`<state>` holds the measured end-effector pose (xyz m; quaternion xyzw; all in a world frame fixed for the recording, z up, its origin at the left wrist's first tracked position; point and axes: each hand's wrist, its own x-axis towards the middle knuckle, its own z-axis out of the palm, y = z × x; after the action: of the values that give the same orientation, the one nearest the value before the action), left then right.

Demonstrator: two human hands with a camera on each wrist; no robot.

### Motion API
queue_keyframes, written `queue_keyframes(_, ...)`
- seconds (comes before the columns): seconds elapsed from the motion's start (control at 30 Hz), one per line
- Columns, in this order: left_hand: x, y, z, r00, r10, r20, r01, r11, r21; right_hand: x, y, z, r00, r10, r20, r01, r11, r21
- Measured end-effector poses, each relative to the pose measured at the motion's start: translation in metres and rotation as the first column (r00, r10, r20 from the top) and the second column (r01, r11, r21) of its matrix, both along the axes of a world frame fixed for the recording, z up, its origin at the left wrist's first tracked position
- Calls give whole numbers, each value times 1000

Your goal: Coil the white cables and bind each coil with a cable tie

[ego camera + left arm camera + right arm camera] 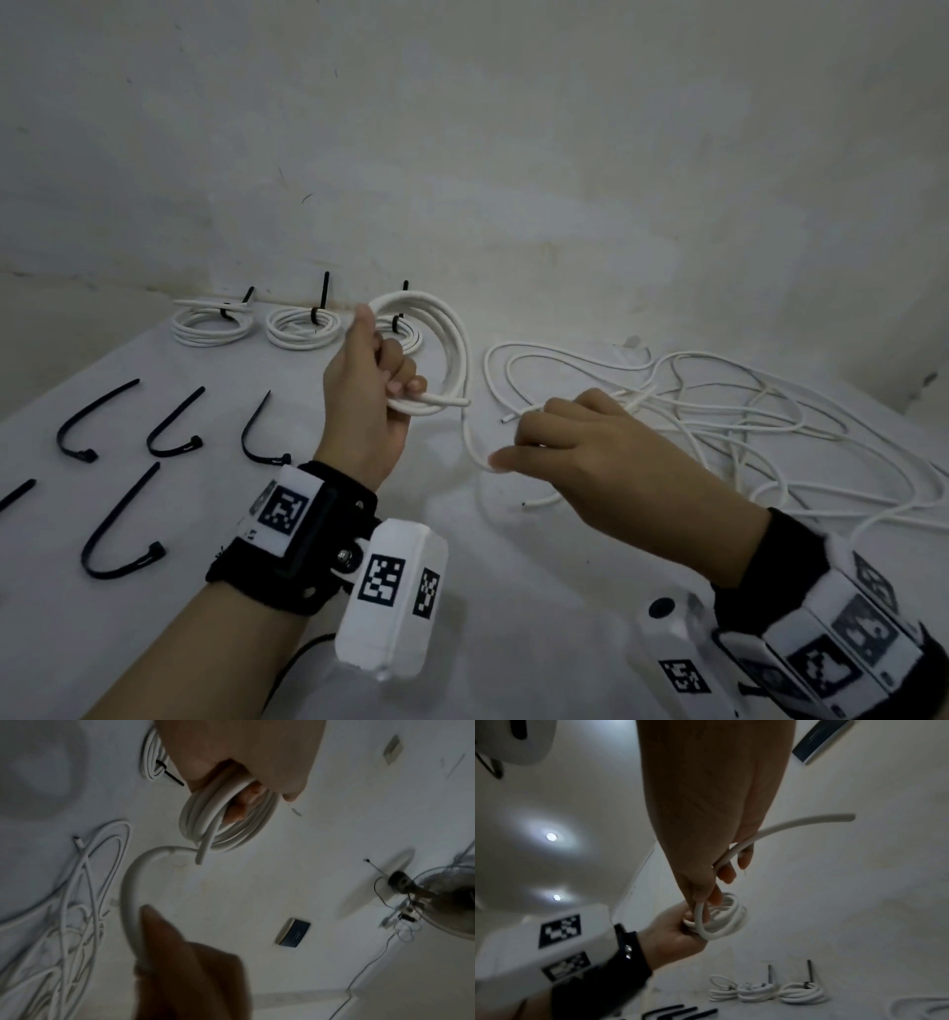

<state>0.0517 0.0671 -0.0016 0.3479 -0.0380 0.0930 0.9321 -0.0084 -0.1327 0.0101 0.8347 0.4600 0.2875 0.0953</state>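
while left hand (367, 390) grips coil (441, 354), right hand (590, 452) pinches cable tail (470, 442)

The coil (436, 349) is white; the loose cables (719, 411) are white too; the three bound coils (303, 329) are white, each ringed by a black tie (314, 314); the spare ties (169, 426) are black; the table (513, 555) is a pale grey-white; the wall (513, 154) is off-white with dark scuffs; the wrist bands (318, 534) are black, carrying white blocks (390, 586) printed with black-and-white square patterns.
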Motion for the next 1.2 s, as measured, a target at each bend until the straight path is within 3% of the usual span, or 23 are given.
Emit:
queue_keyframes(0.17, -12, -17, -2, 991, -111, 74, 84, 948, 307, -7, 28, 14, 992, 101, -68, -91, 985, 146)
queue_keyframes(0.3, -16, -26, -13, 972, -193, 135, 73, 792, 606, -8, 39, 22, 985, 106, -139, -56, 944, 326)
queue_keyframes(0.37, -20, -28, -14, 965, -220, 145, 70, 745, 663, -4, 37, 25, 983, 78, -167, -4, 916, 402)
queue_keyframes(0.53, -29, -30, -9, 929, -368, 44, 279, 771, 572, 3, 27, 25, 974, 74, -212, 33, 887, 461)
queue_keyframes(0.63, -28, -28, -8, 890, -457, 5, 380, 746, 548, 5, 20, 27, 979, 62, -196, 36, 887, 460)
queue_keyframes(0.77, -29, -29, -8, 858, -514, 12, 421, 716, 557, 10, 10, 33, 998, -45, 43, 28, 941, 337)
queue_keyframes(0.9, -30, -27, -8, 825, -566, -3, 482, 699, 528, 16, 1, 39, 940, -159, 303, 91, 970, 225)
queue_keyframes(1.2, -32, -24, -2, 758, -651, -47, 596, 661, 455, 20, -5, 46, 937, -197, 289, 94, 938, 335)
